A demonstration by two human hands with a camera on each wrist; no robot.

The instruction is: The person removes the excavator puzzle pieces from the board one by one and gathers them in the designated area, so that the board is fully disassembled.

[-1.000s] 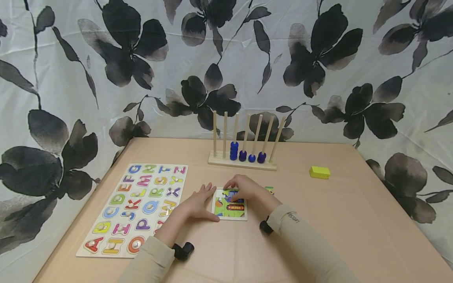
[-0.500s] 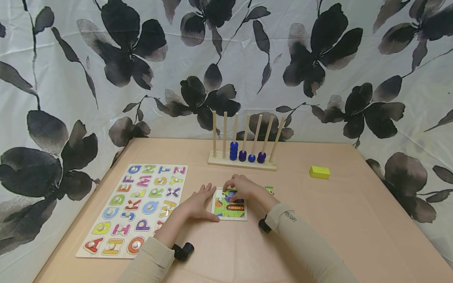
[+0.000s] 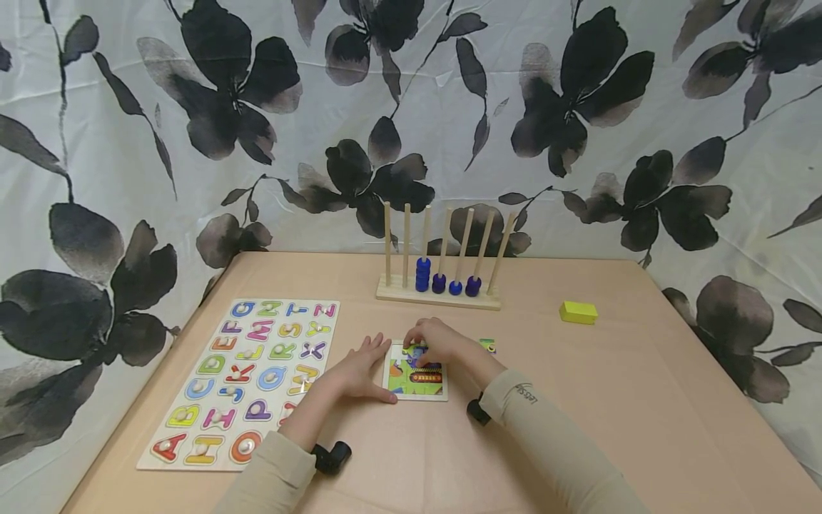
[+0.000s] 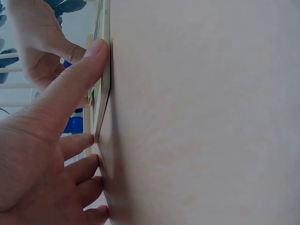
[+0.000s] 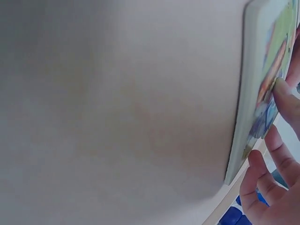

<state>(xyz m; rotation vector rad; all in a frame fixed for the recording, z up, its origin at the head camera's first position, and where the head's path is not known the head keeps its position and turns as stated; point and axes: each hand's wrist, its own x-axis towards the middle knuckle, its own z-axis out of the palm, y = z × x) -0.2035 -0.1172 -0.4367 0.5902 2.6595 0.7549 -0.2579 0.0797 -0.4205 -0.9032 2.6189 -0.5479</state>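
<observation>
Puzzle board (image 3: pixel 415 383) well inside table (image 3: pixel 642 400) edges

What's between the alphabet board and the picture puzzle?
In the head view, the left hand lies between the alphabet board and the picture puzzle; the left wrist view shows its thumb on the puzzle's edge.

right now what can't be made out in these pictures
Head view: part of the picture puzzle, covered by the right hand.
Head view: the letter board's near right corner, behind the left sleeve.
Head view: how far the green piece extends, behind the right wrist.
Right wrist view: part of the right hand, cut off by the right edge.
</observation>
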